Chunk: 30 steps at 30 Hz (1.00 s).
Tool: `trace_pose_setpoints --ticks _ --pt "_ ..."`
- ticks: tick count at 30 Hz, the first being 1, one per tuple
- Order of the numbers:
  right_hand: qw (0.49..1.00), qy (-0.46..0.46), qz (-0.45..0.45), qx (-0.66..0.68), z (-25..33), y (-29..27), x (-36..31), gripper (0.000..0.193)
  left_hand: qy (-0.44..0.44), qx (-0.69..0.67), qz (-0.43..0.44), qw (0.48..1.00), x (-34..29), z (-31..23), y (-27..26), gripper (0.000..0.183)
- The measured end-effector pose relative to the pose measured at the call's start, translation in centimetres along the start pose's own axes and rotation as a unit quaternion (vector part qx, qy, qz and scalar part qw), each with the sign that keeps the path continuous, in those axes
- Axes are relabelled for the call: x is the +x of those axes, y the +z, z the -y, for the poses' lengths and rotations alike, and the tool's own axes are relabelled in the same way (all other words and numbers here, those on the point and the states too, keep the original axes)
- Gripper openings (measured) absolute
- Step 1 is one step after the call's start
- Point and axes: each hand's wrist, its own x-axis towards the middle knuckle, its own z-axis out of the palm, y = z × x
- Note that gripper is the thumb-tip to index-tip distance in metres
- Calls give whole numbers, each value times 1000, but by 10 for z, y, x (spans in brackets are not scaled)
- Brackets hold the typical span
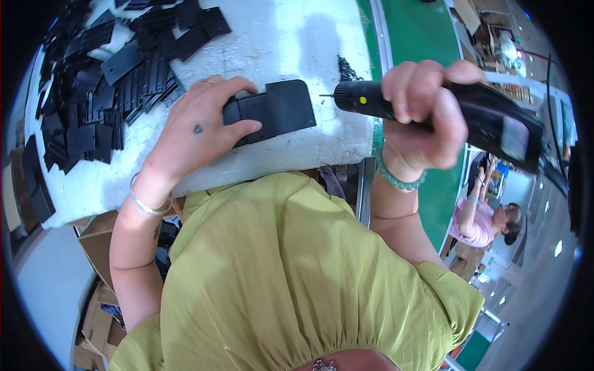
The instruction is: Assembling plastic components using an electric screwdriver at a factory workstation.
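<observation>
My left hand [201, 120] grips a flat black part [284, 111] with rounded corners, thumb on its near side and fingers on the far side, over the white foam surface. Part of it is hidden under the fingers. In my right hand [427, 108] is a black electric screwdriver [495, 117], fingers wrapped round its body. Its thin bit points left at the part, with a small gap between them. A little pile of tiny dark screws [349, 69] lies on the foam just beyond the bit.
Many black plates [133, 65] are heaped on the left of the white foam surface [266, 46]. Right of it runs a green bench top [421, 37] with a metal edge. A cable [554, 176] trails from the screwdriver. Another person in pink [476, 222] is farther off at right.
</observation>
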Motion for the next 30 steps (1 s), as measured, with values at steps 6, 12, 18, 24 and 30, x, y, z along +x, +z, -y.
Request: trace_pose_setpoints --ticks 6,12,18,24,30 --pt "994 42 -95 -39 -13 -27 -27 30 84 42 -119 988 8 -17 -2 49" --pt "997 4 -74 2 -2 -30 -26 33 157 10 -104 982 22 -26 16 34" --pt "998 -26 9 49 34 -15 -21 36 239 -30 -99 966 44 -38 47 27" --pt "998 -11 58 36 50 -8 -17 34 276 -15 -143 950 36 -41 41 18" --pt "992 -4 129 16 50 -2 -12 32 325 68 -167 929 30 -47 29 20"
